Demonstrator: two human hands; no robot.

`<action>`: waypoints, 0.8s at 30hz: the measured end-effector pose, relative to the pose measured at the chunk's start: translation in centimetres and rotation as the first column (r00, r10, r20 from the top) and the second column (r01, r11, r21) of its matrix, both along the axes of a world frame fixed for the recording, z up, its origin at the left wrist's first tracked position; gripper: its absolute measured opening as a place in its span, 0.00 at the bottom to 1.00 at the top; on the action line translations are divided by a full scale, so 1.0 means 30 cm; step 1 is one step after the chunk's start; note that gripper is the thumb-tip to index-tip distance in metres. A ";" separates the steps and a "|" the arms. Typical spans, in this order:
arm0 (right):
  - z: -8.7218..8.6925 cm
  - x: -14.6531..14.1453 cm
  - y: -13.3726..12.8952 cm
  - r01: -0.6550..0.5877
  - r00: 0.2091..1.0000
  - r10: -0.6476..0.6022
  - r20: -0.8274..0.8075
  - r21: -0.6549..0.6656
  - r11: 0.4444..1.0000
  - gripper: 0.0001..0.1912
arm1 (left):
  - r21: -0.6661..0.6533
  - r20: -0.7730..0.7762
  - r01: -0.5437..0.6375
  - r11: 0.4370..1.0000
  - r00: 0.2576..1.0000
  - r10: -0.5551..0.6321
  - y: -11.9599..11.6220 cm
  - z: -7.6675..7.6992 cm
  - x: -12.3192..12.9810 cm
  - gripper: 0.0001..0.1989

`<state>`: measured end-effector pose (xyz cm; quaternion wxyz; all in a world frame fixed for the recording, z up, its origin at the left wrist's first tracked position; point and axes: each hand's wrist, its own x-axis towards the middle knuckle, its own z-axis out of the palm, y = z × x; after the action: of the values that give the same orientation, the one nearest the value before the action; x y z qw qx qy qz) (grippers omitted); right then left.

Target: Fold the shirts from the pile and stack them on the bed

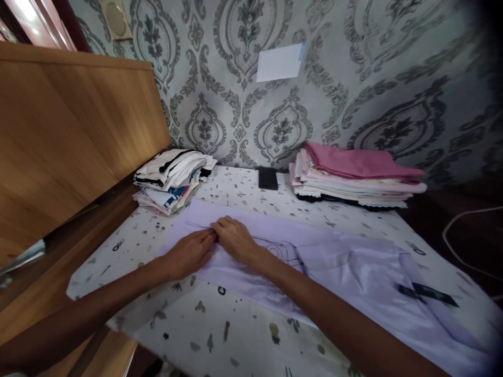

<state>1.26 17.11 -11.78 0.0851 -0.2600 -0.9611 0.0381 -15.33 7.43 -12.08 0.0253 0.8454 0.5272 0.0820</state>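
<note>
A lavender cloth (pixel 346 262) with dark line drawings lies across the patterned white table cover, smoother at the left and wrinkled at the right. My left hand (pixel 190 252) rests on its left part, fingers bent together. Touching it at the fingertips is my right hand (pixel 234 240), laid on the same cloth with its fingers close together. What the fingertips hold, if anything, is hidden. Two dark strips (pixel 434 294) lie at the cloth's right end.
A stack of folded cloths (pixel 168 178) stands at the back left, beside a wooden panel (pixel 78 125). Toward the back right is a pink-topped stack (pixel 353 175). Between them lies a black flat object (pixel 268 178) near the patterned wall.
</note>
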 end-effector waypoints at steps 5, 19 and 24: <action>0.003 -0.080 0.040 0.026 1.000 -0.027 0.014 0.008 1.000 0.12 | -0.065 -0.023 -0.017 0.998 1.000 0.016 -0.007 -0.004 -0.051 0.22; -0.025 -0.105 0.059 0.191 0.949 -0.224 -0.221 -0.157 0.969 0.13 | -0.131 -0.082 -0.066 0.989 0.995 0.056 0.291 -0.015 -0.150 0.21; -0.044 -0.122 0.062 0.149 0.962 -0.182 -0.202 -0.171 0.974 0.14 | -0.097 -0.088 -0.100 0.990 0.992 0.091 0.295 -0.048 -0.245 0.24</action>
<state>-2.39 18.96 -13.10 0.1718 -0.3397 -0.9151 0.1329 -22.70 16.27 -13.52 0.0420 0.8195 0.5712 0.0212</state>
